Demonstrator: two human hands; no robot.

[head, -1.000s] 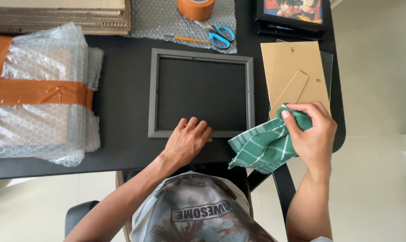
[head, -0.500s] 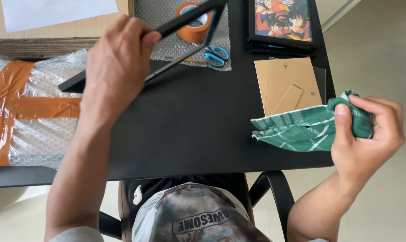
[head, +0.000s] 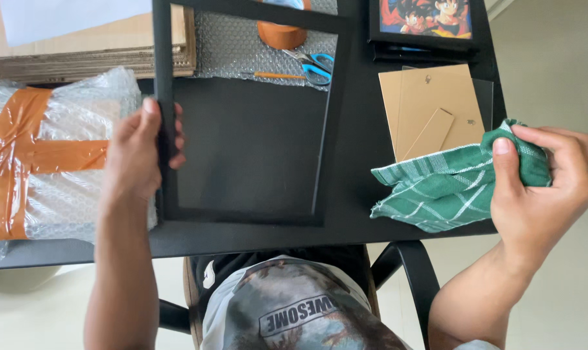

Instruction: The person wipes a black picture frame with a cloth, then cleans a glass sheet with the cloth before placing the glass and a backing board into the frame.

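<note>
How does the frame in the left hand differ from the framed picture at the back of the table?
The empty frame is held up by the left hand; the framed picture lies on the table. The empty frame is see-through with nothing in it; the framed picture shows a colourful cartoon. The empty frame looks larger. Both are black and rectangular.

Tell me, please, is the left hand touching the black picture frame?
Touching: the head view shows the left hand wrapped around the black picture frame's left edge.

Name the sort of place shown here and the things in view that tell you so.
Probably a home packing desk. On the black table lie a bubble-wrapped parcel, a tape roll and scissors. The left hand holds a black picture frame; the right hand holds a green cloth.
</note>
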